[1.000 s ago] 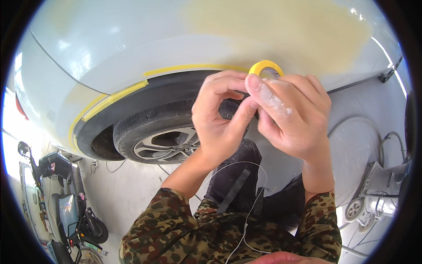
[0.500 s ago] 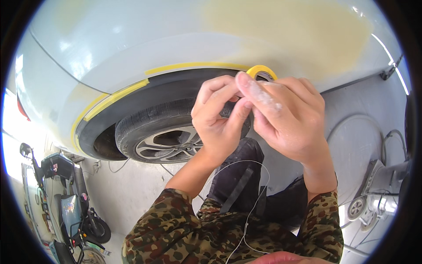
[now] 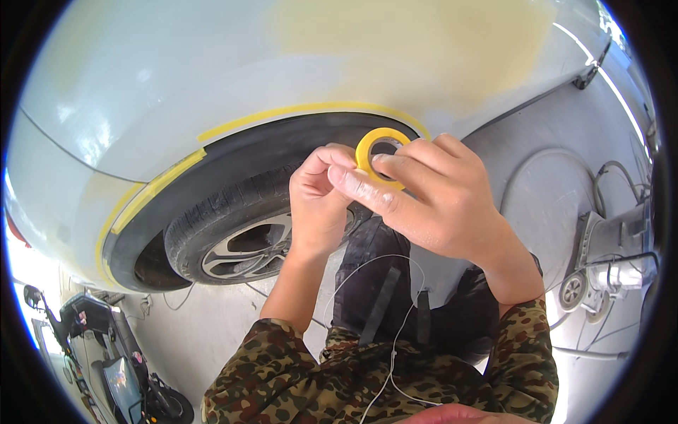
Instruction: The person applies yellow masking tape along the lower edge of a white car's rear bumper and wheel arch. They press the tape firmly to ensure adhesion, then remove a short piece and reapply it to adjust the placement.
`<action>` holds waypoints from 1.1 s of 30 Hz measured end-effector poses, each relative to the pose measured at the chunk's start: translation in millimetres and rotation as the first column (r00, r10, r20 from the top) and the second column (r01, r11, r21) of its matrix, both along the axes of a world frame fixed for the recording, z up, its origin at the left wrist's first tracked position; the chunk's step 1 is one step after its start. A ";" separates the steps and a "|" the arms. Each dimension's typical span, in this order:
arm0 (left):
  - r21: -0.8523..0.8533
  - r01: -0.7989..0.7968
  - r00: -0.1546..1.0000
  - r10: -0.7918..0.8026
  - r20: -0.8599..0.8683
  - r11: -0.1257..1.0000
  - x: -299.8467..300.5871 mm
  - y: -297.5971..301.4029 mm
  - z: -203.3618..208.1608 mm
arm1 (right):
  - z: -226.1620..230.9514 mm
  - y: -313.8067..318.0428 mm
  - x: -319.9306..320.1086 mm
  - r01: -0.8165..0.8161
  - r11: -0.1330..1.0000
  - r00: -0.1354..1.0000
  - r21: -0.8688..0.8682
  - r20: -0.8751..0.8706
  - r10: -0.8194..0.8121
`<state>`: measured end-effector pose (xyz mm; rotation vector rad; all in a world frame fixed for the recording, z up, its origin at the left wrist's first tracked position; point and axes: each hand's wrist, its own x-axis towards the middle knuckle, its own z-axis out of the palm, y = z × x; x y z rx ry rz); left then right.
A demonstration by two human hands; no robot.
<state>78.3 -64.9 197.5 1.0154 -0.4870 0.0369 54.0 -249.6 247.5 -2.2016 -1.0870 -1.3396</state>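
My right hand (image 3: 448, 198) holds a roll of yellow masking tape (image 3: 385, 133), its fingers reaching into the ring and its thumb stretched across below. White powder marks that thumb. Closed at the roll's left edge, my left hand (image 3: 316, 205) meets the right thumb tip; what it pinches is hidden. Both hands are in front of the car's black wheel arch trim (image 3: 233, 154). A long yellow tape strip (image 3: 296, 109) follows the upper edge of the arch. Farther left, a shorter, wider strip (image 3: 159, 189) lies along the trim.
The pale car panel (image 3: 191, 78) has dull yellowish patches (image 3: 424, 35). Under the arch sits the tyre (image 3: 212, 225). An electric scooter (image 3: 120, 374) stands at lower left. To the right are a grey hose (image 3: 519, 166) and a wheeled machine (image 3: 600, 247). A white cable crosses my lap.
The tape roll has come down and left and now shows its full ring. My left hand has shifted a little left, and the right hand has turned. The view has shifted to the right.
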 end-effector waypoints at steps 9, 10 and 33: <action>-0.003 0.113 0.988 -0.113 -0.105 0.994 8.1 -2.1 -29.9 | -13.9 -2.3 -14.1 0.124 0.982 0.985 -0.140 -0.099 -0.138; 0.008 0.058 0.994 -0.057 -0.094 0.998 7.5 -5.9 -34.1 | -16.9 -3.3 -14.4 0.139 0.979 0.982 -0.147 -0.110 -0.156; 0.447 -0.567 0.815 0.550 0.182 0.692 -31.8 -71.3 -99.9 | -98.6 -55.3 0.6 -0.095 0.987 0.889 0.131 -0.435 0.144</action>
